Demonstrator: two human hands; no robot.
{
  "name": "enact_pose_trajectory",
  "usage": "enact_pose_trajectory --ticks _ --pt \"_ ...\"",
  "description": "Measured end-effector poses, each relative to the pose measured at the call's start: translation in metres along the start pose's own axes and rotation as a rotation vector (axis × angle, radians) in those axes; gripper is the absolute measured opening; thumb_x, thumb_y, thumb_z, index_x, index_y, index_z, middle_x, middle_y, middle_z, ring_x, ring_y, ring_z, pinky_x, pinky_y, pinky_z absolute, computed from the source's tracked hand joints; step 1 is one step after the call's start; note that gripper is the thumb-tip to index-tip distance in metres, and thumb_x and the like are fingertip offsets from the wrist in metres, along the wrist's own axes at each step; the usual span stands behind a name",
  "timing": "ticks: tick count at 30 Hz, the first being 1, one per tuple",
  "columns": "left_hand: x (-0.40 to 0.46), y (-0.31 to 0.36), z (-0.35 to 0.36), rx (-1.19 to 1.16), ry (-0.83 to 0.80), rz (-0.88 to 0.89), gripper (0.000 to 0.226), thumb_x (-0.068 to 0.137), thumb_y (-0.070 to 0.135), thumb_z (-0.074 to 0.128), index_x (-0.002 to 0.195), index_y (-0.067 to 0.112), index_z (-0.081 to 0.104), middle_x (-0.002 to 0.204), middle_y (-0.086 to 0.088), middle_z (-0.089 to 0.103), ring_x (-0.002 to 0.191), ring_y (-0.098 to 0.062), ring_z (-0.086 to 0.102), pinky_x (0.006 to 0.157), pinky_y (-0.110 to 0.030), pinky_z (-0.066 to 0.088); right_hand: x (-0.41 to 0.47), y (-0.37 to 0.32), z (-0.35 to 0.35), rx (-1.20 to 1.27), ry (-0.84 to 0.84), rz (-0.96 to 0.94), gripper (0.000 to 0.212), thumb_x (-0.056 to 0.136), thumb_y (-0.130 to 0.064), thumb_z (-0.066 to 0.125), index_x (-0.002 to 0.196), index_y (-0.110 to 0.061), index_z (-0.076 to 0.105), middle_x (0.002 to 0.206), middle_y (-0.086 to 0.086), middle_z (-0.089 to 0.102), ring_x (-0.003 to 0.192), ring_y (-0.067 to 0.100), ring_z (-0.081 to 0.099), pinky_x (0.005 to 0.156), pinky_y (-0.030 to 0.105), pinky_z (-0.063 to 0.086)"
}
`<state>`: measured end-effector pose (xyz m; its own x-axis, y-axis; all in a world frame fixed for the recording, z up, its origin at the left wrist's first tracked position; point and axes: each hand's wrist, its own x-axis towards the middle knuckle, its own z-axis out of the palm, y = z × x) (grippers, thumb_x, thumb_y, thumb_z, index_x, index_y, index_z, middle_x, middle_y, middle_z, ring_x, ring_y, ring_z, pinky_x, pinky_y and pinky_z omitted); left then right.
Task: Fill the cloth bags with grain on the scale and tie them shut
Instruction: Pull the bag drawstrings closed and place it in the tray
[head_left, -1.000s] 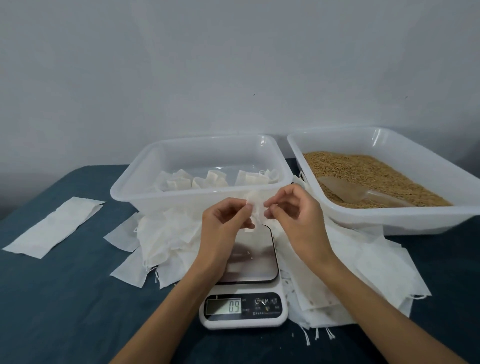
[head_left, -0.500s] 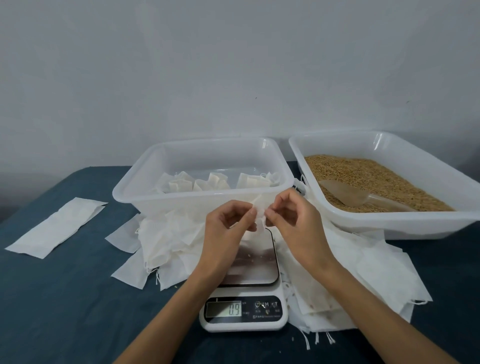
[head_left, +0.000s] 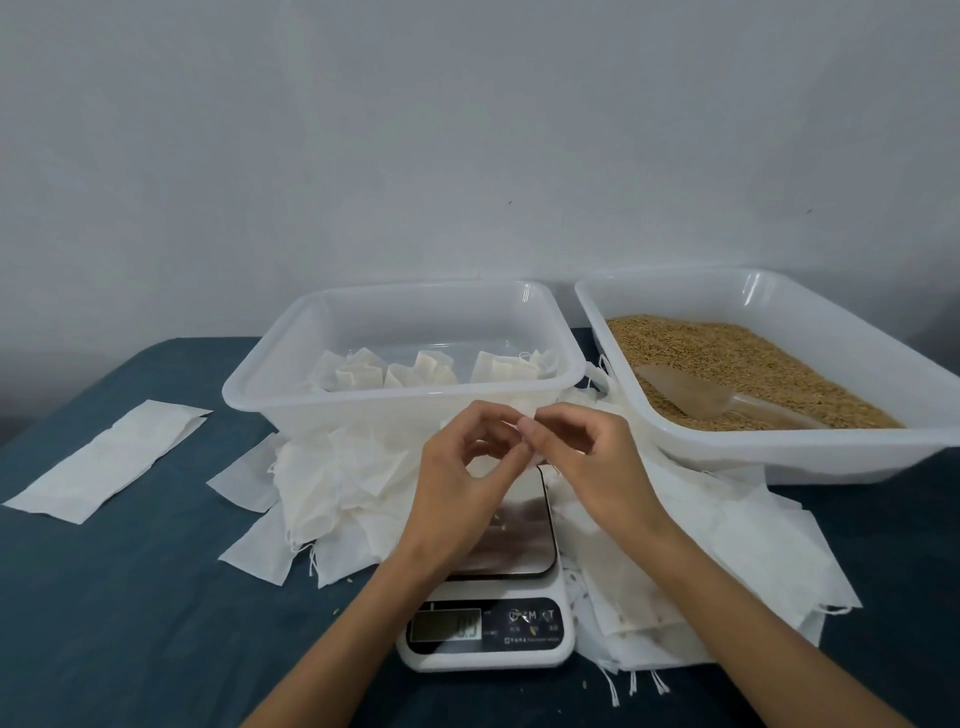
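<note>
Above the steel pan of a white kitchen scale (head_left: 514, 540), my left hand (head_left: 462, 467) and my right hand (head_left: 587, 457) meet fingertip to fingertip. Both pinch the top of a small white cloth bag (head_left: 524, 405), which is mostly hidden behind the fingers. A clear tub (head_left: 779, 291) at the right holds brown grain (head_left: 737, 358) with a translucent scoop (head_left: 691, 395) lying in it. A second clear tub (head_left: 291, 384) behind my hands holds several filled, tied bags (head_left: 415, 371).
Loose piles of empty white bags lie left (head_left: 332, 483) and right (head_left: 727, 551) of the scale on the dark blue tabletop. A flat white cloth strip (head_left: 109, 457) lies at the far left. A few grains are scattered by the scale.
Both hands have drawn closer together at the bag's top, and the bag is now more hidden behind the fingers. The scale and tubs have not moved.
</note>
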<state>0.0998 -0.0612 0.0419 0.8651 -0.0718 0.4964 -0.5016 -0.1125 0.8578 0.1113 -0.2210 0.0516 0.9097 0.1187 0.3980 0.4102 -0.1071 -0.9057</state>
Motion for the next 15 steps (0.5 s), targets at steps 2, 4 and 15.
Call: enact_pose_trajectory --ticks 2,4,15 --pt "0.002 0.000 -0.002 -0.014 0.050 -0.007 0.014 0.094 0.016 0.074 0.107 0.021 0.070 0.103 0.001 0.073 0.103 -0.023 0.069 0.088 -0.028 0.054 0.002 0.000 -0.003 0.072 0.079 -0.007 0.006 0.092 -0.021 0.073 0.089 -0.017 0.076 0.082 -0.001 0.073 0.078 0.012 0.068 0.075 0.026 0.056" --pt "0.004 -0.001 -0.005 -0.014 0.147 -0.056 0.022 0.094 0.022 0.074 0.114 0.025 0.066 0.121 0.006 0.068 0.119 -0.018 0.063 0.094 -0.032 0.054 0.005 0.000 -0.006 0.176 0.137 0.049 0.005 0.091 -0.020 0.074 0.088 -0.016 0.076 0.079 -0.004 0.071 0.073 0.009 0.062 0.070 0.020 0.052" --pt "0.007 0.002 -0.010 -0.214 0.194 -0.200 0.041 0.092 -0.003 0.073 0.115 0.023 0.050 0.104 -0.010 0.077 0.091 -0.025 0.074 0.079 -0.031 0.060 0.006 0.005 -0.012 -0.122 0.311 -0.082 0.011 0.093 -0.025 0.071 0.084 -0.031 0.071 0.085 -0.012 0.068 0.067 0.012 0.059 0.061 0.021 0.048"
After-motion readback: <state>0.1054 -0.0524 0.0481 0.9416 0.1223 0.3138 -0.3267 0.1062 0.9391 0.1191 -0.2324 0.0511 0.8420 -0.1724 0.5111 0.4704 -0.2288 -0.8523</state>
